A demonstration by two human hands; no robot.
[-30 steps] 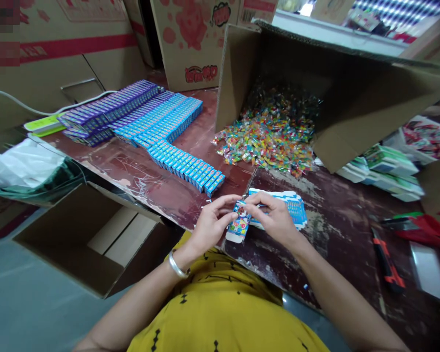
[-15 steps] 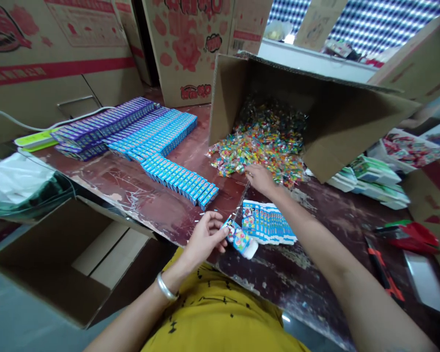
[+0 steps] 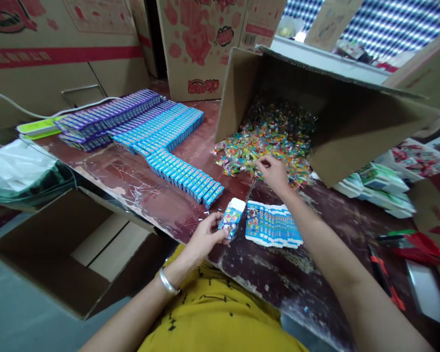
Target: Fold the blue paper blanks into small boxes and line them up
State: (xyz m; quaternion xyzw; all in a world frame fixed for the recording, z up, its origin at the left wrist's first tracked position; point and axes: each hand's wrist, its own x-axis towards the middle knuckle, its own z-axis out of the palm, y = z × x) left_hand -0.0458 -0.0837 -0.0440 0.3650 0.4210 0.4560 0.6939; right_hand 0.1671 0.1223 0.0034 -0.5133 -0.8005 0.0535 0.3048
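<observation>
My left hand (image 3: pixel 209 232) is closed round a small blue printed carton (image 3: pixel 231 220), whose white end flap stands up and away from me. A fanned row of flat blue cartons (image 3: pixel 273 225) lies on the table just right of it. My right hand (image 3: pixel 273 173) is over the front edge of a heap of small wrapped candies (image 3: pixel 275 137), its thumb and fingers pinched together. Whatever may be between those fingertips is too small to make out. The candies spill from a large cardboard box (image 3: pixel 352 112) lying on its side.
Rows of filled-out blue cartons (image 3: pixel 185 173) and purple cartons (image 3: pixel 110 112) stand on the red-brown table (image 3: pixel 132 190) to the left. Below the edge sits an open cardboard box (image 3: pixel 33 264). A box cutter (image 3: pixel 385 276) and a red bag (image 3: pixel 420 247) lie at right.
The carton in my left hand has turned from flap pointing down to the right to flap pointing up. My right hand stays at the candies, its fingers drawn into a pinch.
</observation>
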